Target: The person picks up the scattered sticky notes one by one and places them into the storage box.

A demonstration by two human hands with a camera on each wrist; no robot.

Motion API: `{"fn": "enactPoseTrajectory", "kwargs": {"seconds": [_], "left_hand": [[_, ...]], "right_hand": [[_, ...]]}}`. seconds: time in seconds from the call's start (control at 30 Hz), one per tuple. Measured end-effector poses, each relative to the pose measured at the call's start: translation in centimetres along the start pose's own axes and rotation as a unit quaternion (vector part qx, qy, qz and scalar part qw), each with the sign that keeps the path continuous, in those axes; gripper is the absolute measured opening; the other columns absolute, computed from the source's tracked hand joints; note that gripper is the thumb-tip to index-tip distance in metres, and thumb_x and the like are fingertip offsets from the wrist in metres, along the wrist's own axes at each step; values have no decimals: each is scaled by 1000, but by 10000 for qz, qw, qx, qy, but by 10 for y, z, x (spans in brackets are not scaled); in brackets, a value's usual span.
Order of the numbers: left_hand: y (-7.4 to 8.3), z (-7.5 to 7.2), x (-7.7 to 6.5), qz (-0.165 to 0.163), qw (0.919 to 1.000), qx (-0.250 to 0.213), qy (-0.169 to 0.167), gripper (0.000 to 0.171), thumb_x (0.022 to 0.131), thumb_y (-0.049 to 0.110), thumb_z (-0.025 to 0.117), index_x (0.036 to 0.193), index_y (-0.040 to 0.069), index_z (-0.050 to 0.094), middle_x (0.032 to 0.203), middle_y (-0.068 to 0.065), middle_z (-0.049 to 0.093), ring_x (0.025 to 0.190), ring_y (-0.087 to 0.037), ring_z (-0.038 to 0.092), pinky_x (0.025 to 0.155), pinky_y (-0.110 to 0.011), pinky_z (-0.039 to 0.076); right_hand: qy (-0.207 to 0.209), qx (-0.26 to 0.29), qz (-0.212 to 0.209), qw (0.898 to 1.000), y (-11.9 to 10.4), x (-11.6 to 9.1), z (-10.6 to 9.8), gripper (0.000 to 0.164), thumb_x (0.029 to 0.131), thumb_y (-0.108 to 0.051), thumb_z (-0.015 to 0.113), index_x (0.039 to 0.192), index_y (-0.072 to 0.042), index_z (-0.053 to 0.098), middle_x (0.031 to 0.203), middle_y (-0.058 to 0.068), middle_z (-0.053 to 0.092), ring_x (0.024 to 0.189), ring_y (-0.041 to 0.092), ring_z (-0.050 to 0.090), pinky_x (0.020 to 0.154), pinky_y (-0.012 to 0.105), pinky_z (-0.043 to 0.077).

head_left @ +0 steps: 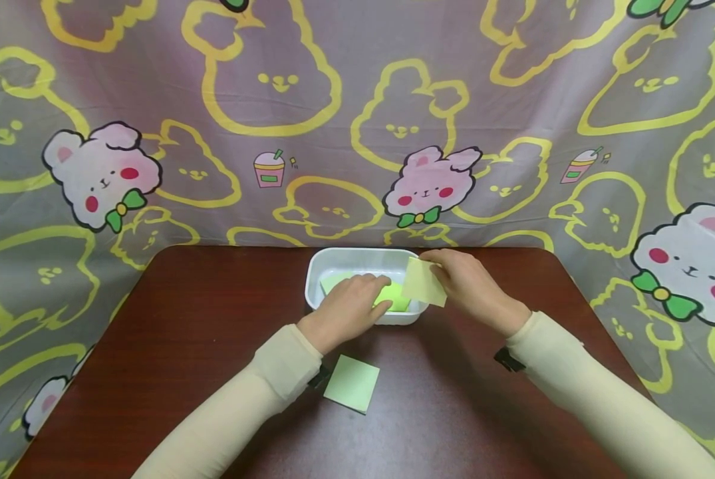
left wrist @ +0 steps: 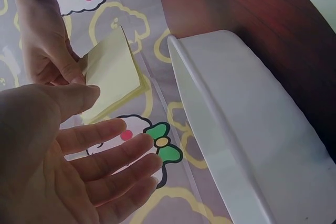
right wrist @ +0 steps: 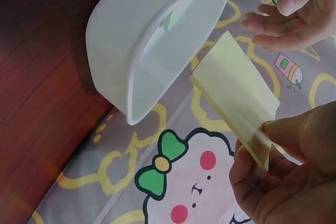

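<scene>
My right hand (head_left: 471, 286) pinches a pale yellow sticky note pad (right wrist: 236, 93) by one edge, between thumb and fingers. The pad is held tilted over the right end of a white plastic tub (head_left: 404, 320). Above the tub's front side, my left hand (head_left: 348, 303) hovers with its fingers spread and relaxed, holding nothing. In the left wrist view its fingertips (left wrist: 137, 148) are apart from the pad. Bright green sticky notes (head_left: 400, 297) lie inside the tub, partly hidden behind the left hand. A pale green sticky note pad (head_left: 352, 384) lies on the table in front of the tub.
The dark reddish-brown table (head_left: 201, 332) carries the tub near its far edge. Right behind that edge hangs a grey cloth (head_left: 333, 219) printed with yellow outlines and white cartoon heads.
</scene>
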State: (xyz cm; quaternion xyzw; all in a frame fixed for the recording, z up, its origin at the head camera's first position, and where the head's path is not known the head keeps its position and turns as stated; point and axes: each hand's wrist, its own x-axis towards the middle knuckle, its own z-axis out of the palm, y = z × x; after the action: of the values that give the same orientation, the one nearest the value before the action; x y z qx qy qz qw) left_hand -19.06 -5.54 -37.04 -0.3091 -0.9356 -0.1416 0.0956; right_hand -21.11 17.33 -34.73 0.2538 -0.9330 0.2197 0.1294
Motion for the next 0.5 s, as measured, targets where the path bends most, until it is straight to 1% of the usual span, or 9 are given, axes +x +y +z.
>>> {"fn": "enactPoseTrajectory", "kwargs": {"seconds": [0.2, 0.37, 0.5], "left_hand": [[-4, 1, 1, -50, 10000, 6, -24, 36, 93, 29, 63, 122, 7, 61, 107, -9, 71, 97, -25, 68, 83, -40, 54], [-8, 2, 2, -73, 9999, -66, -53, 38, 93, 28, 63, 124, 6, 60, 110, -10, 71, 100, -25, 68, 85, -40, 54], [-10, 2, 3, -89, 9999, -114, -45, 38, 93, 26, 63, 125, 6, 60, 110, -11, 71, 100, -26, 68, 86, -41, 54]], "right_hand": [[17, -8, -38, 10000, -1, 4, 2, 24, 92, -5, 59, 115, -5, 67, 109, 9, 71, 99, 24, 66, 87, 43, 53], [-33, 2, -26, 10000, -2, 8, 2, 24, 93, -6, 58, 116, -6, 66, 110, 9, 71, 99, 23, 65, 86, 42, 53], [-78, 0, -46, 10000, -4, 11, 2, 23, 94, -7, 58, 116, -6, 66, 110, 9, 71, 100, 23, 65, 87, 42, 53]]}}
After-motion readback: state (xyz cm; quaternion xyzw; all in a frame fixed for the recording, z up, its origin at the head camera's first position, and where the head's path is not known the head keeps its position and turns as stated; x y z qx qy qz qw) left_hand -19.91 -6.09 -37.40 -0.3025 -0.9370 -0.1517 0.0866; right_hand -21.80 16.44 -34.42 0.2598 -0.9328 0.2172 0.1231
